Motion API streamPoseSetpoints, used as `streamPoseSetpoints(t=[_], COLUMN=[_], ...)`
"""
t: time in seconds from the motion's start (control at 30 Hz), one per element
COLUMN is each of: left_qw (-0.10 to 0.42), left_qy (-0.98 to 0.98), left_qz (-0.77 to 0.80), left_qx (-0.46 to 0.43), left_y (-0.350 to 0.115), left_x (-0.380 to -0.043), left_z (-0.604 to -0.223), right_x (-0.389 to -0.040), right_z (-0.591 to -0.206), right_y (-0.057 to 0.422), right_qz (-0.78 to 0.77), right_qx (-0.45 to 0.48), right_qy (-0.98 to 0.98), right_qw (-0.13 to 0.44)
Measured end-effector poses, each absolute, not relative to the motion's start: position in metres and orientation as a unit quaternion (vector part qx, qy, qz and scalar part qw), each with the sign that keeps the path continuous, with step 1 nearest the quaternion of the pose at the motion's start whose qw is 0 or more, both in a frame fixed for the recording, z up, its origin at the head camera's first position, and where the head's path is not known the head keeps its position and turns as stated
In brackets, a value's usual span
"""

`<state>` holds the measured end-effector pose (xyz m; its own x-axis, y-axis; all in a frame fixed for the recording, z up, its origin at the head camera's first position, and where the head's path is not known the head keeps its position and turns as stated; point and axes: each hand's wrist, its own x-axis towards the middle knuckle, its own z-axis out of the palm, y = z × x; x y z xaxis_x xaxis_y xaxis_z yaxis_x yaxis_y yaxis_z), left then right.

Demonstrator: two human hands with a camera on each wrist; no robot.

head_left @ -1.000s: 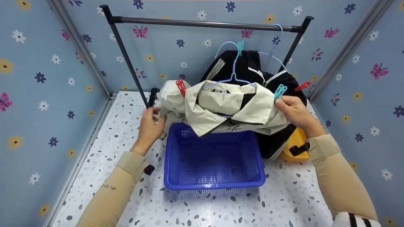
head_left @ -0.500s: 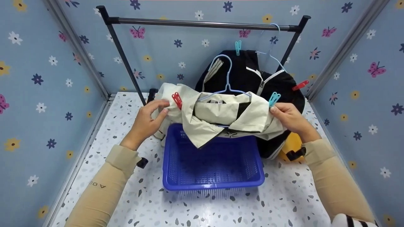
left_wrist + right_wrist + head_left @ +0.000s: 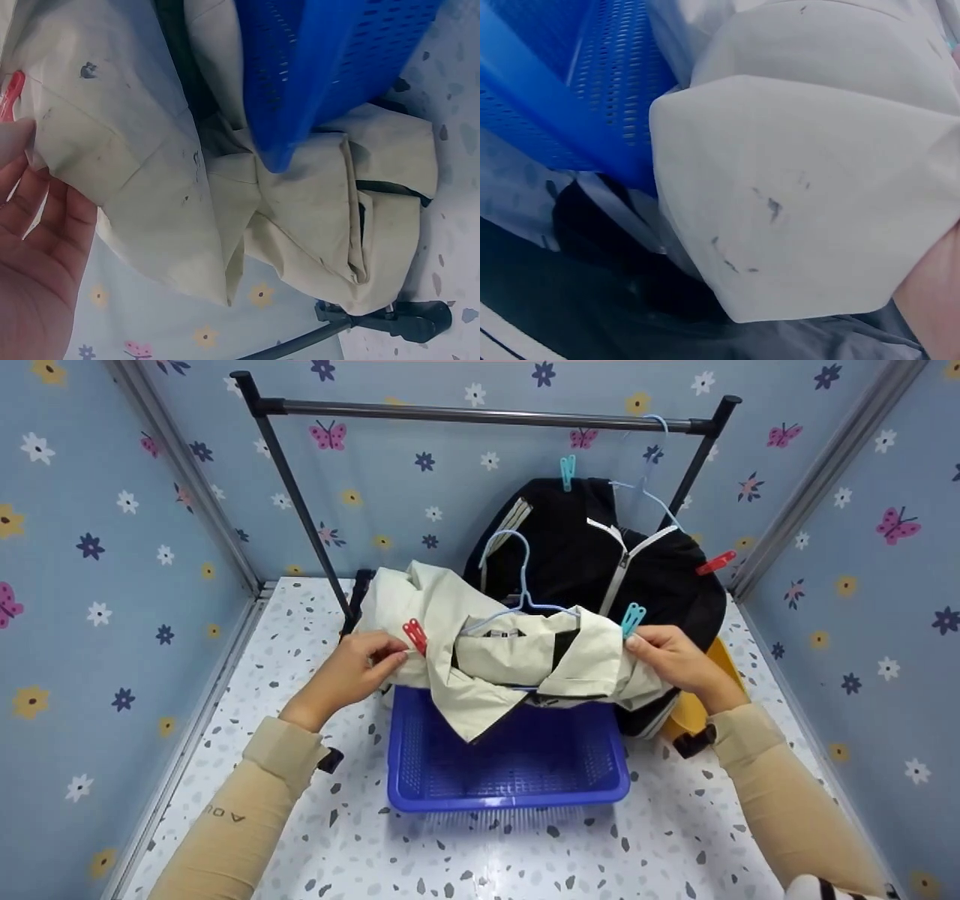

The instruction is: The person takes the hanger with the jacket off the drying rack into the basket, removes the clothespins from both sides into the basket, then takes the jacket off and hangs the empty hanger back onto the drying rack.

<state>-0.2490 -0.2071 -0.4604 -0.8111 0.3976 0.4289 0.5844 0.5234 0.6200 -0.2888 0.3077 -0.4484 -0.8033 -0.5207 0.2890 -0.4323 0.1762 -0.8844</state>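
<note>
A cream jacket (image 3: 517, 660) hangs on a light-blue hanger (image 3: 525, 577), its collar facing me and its lower part slumped behind and beside the blue basket (image 3: 510, 799). My left hand (image 3: 341, 675) pinches the jacket's left shoulder between thumb and fingers, beside a red clothespin (image 3: 415, 636). At the other shoulder, my right hand (image 3: 682, 664) pinches the fabric just below a teal clothespin (image 3: 633, 619). The hanger's hook is free of the rail. The left wrist view shows the thumb on the cloth (image 3: 112, 112); in the right wrist view the fingertips are mostly hidden.
A black rack's rail (image 3: 480, 414) spans the back. On its right end hangs a black jacket (image 3: 570, 532) with teal and red clothespins (image 3: 716, 562). A yellow container (image 3: 686, 716) stands partly hidden at the right. Flowered walls enclose the speckled surface (image 3: 480, 855).
My left hand has moved from beside the rack's leg to the jacket's shoulder and now pinches it. The cream jacket and hanger have come lower and slightly left, with my right hand following.
</note>
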Motion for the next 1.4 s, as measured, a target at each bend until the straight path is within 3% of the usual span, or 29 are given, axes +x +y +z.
streamPoseSetpoints(t=[0.4,0.97,1.27,1.4], left_qw=[0.061,-0.029,0.018,0.011], left_qy=[-0.879,-0.877,-0.868,-0.867], left_qz=[-0.39,-0.401,-0.402,-0.406], left_qx=[-0.267,-0.264,-0.29,-0.289], left_y=[-0.215,-0.227,-0.226,-0.224], left_x=[-0.241,-0.228,-0.223,-0.222], left_z=[-0.479,-0.508,-0.52,-0.52], right_x=[-0.286,-0.277,-0.275,-0.275], right_z=[-0.468,-0.485,-0.498,-0.501], right_y=[0.303,0.305,0.303,0.303], right_qz=[-0.576,-0.506,-0.493,-0.485], right_qx=[-0.312,-0.285,-0.275,-0.282], right_qy=[0.754,0.809,0.82,0.824], right_qw=[0.04,0.094,0.09,0.081])
